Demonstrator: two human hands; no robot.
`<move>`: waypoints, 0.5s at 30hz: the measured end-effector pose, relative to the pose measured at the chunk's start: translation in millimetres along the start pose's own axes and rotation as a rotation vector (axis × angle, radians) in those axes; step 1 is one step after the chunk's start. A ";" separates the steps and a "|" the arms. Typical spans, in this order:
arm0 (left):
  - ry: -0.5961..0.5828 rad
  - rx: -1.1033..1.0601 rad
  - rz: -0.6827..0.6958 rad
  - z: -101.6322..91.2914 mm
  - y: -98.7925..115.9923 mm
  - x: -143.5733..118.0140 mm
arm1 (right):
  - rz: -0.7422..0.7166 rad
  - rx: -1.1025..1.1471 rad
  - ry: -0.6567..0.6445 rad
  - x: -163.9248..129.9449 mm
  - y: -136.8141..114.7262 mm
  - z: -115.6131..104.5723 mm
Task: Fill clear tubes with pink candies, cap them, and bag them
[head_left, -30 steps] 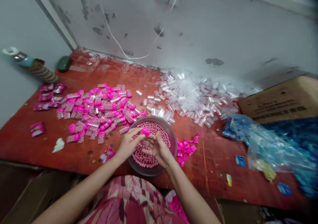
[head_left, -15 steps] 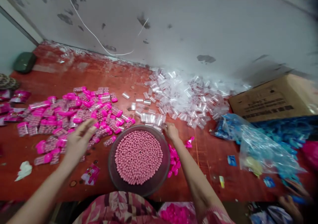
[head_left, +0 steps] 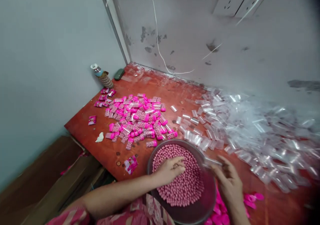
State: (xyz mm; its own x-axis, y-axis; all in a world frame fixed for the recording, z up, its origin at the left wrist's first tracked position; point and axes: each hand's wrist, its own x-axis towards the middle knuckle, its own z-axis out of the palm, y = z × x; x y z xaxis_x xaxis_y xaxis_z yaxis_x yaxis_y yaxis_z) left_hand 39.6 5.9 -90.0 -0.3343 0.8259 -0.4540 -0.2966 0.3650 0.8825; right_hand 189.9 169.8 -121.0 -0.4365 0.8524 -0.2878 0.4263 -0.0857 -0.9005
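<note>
My left hand (head_left: pixel 168 172) is low over the dark round bowl (head_left: pixel 213 198), palm down. Its index finger is stretched out and the others are loosely bent among or just above the small pink balls (head_left: pixel 172 196); I see nothing gripped in it. At the bowl's right rim, my right hand (head_left: pixel 230 181) holds a clear plastic tube (head_left: pixel 212 161) between thumb and fingers, tilted toward the bowl and blurred. Under and beside that hand lie bright pink caps (head_left: pixel 220 207). Left of the bowl spreads a pile of pink-capped tubes (head_left: pixel 140 116) filled with pink balls.
A heap of clear tubes (head_left: pixel 250 125) covers the right side of the red table (head_left: pixel 160 77) along the wall. Pink packets (head_left: pixel 103 98), a bottle (head_left: pixel 102 76) and a green case (head_left: pixel 119 74) stand far left. A loose pink packet (head_left: pixel 131 165) and white scrap (head_left: pixel 99 137) lie nearer.
My left hand has moved from the filled tubes to the bowl. My right hand has come from the clear tubes to the bowl's rim with a tube. The view has turned left.
</note>
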 end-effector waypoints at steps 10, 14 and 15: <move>0.110 0.444 0.187 -28.6 -0.8 -51.2 | -0.415 -0.641 -0.537 -66.9 -5.7 48.5; 0.360 0.625 0.326 -59.2 -21.2 -59.6 | -0.308 -0.981 -0.559 -62.2 11.9 50.0; 0.414 0.641 0.328 -64.6 -28.9 -59.7 | -0.273 -0.973 -0.568 -62.2 16.9 57.4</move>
State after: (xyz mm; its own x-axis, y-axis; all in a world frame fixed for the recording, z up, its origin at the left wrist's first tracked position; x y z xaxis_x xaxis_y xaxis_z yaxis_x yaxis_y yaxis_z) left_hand 10.3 -81.7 -96.3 -0.6547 0.7535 -0.0597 0.3984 0.4111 0.8199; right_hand 178.8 85.7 -137.0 -0.7959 0.4055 -0.4496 0.5844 0.7087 -0.3953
